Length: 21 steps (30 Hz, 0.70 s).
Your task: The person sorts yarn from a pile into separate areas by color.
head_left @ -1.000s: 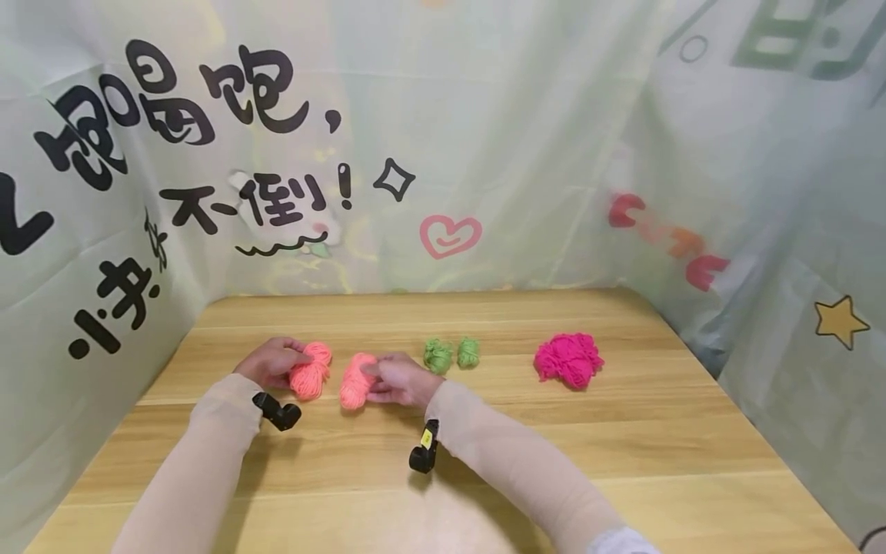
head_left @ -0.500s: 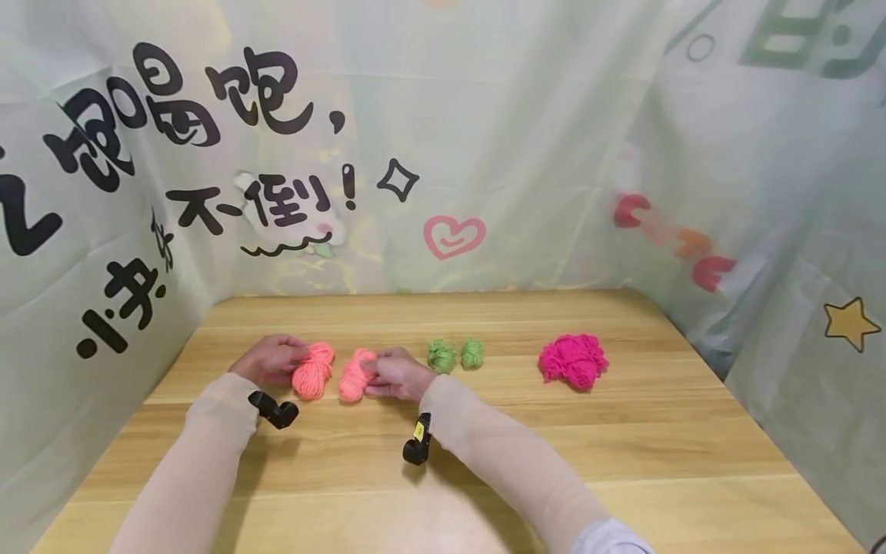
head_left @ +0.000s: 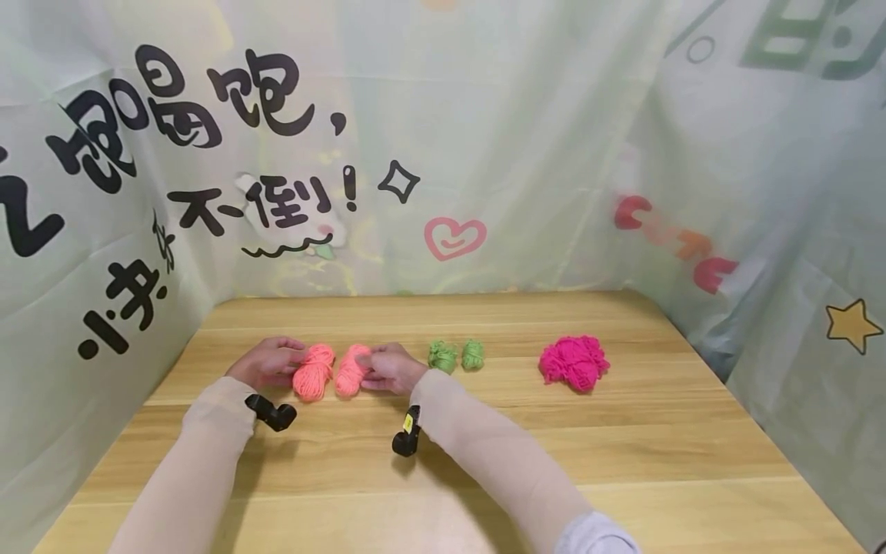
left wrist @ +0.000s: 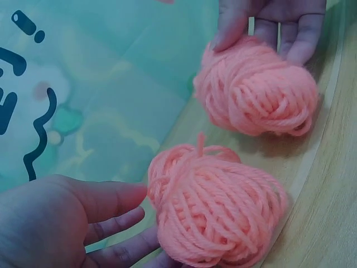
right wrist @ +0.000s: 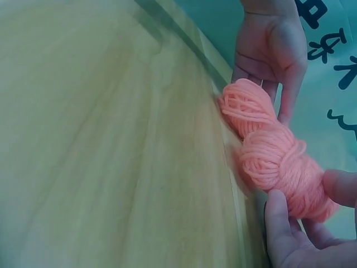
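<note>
Two coral-pink yarn skeins lie side by side on the wooden table at left of centre, with a narrow gap between them in the head view. My left hand [head_left: 266, 362] is at the outer side of the left skein [head_left: 314, 375]; in the left wrist view its fairly straight fingers touch that skein's edge. The right skein [head_left: 351, 372] is held by my right hand [head_left: 396, 368], thumb on one side and fingers on the other, as the right wrist view shows. In that view the right skein [right wrist: 290, 178] partly overlaps the left skein [right wrist: 245, 106].
Two small green yarn balls [head_left: 441, 356] sit just right of my right hand. Farther right lies a magenta yarn bundle [head_left: 574, 363]. Printed cloth [head_left: 526, 154] hangs along the back and both sides of the table [head_left: 623, 462].
My right hand has brought its skein leftward, narrowing the gap to the left skein. The left hand and its skein have barely moved. The head view has shifted slightly.
</note>
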Each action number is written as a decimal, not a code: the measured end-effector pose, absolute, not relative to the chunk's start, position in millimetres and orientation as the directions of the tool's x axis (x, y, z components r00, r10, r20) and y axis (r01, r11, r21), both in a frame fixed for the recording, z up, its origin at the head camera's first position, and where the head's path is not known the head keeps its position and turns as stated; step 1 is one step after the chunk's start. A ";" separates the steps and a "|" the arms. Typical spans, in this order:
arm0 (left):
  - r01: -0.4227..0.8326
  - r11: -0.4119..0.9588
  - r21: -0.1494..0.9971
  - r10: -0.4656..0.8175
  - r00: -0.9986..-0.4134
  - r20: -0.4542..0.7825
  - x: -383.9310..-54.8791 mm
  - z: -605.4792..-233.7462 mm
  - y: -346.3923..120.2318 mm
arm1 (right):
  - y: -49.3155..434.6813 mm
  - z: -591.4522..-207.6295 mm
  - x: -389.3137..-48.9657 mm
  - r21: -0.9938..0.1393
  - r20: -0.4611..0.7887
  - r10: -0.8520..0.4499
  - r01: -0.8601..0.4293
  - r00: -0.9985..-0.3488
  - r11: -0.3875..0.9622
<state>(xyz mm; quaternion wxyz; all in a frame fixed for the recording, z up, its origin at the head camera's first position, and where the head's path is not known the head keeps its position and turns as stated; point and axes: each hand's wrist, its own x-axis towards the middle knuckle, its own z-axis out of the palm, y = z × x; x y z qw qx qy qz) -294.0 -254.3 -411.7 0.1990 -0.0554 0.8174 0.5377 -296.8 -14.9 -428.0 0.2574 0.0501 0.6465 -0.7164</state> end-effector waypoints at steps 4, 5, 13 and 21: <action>-0.297 0.401 0.866 0.143 -0.914 -0.380 -293.1 -411.5 -254.1 | -19.1 -428.2 -299.4 -0.905 -0.401 -0.298 0.425 -0.866 -0.019; -0.294 0.393 0.871 0.150 -0.914 -0.376 -292.7 -411.2 -254.0 | -20.1 -427.9 -299.8 -0.905 -0.401 -0.296 0.426 -0.867 -0.020; -0.310 0.370 0.876 0.150 -0.911 -0.385 -291.0 -407.2 -251.0 | -27.3 -428.4 -301.1 -0.906 -0.405 -0.282 0.423 -0.870 -0.004; -0.308 0.394 0.866 0.150 -0.908 -0.391 -290.8 -407.9 -251.0 | -33.3 -425.9 -298.8 -0.910 -0.407 -0.256 0.412 -0.877 0.034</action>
